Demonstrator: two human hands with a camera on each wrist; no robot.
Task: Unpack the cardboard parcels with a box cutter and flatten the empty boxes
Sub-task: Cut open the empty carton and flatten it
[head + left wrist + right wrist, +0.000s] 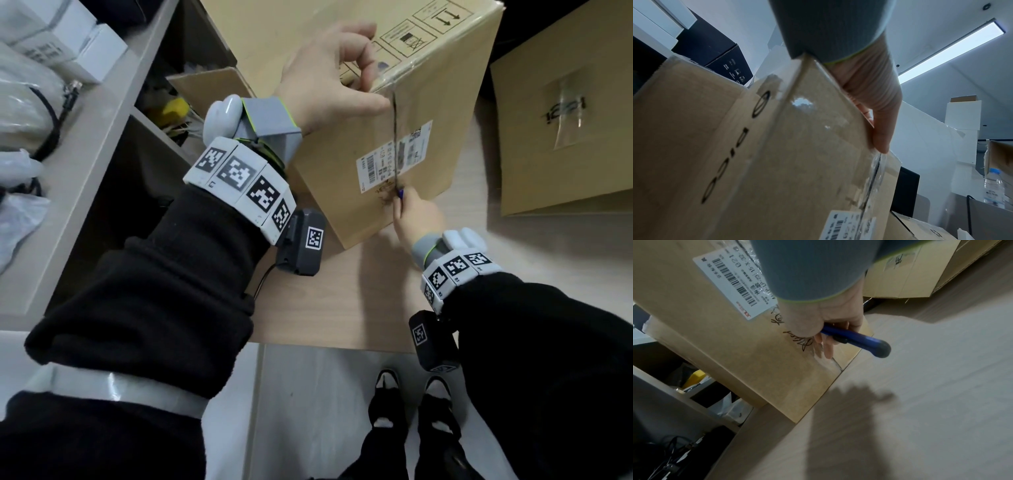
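Note:
A large brown cardboard box (335,164) stands tilted on the wooden table (335,301), its taped face with a white shipping label (376,168) turned toward me. A dark slit (394,137) runs down the tape seam through the label. My left hand (329,78) grips the box's upper edge, thumb on the near face, fingers curled over the top (879,129). My right hand (414,216) holds a blue box cutter (855,339) low on the seam; its tip (400,194) meets the cardboard and the blade itself is hidden.
A second brown box (561,130) with clear tape lies at the right. Left of the table, a shelf (102,144) holds white boxes, plastic bags and cables, with an open carton (205,89) of clutter below. My feet (411,407) stand on the floor by the table's front edge.

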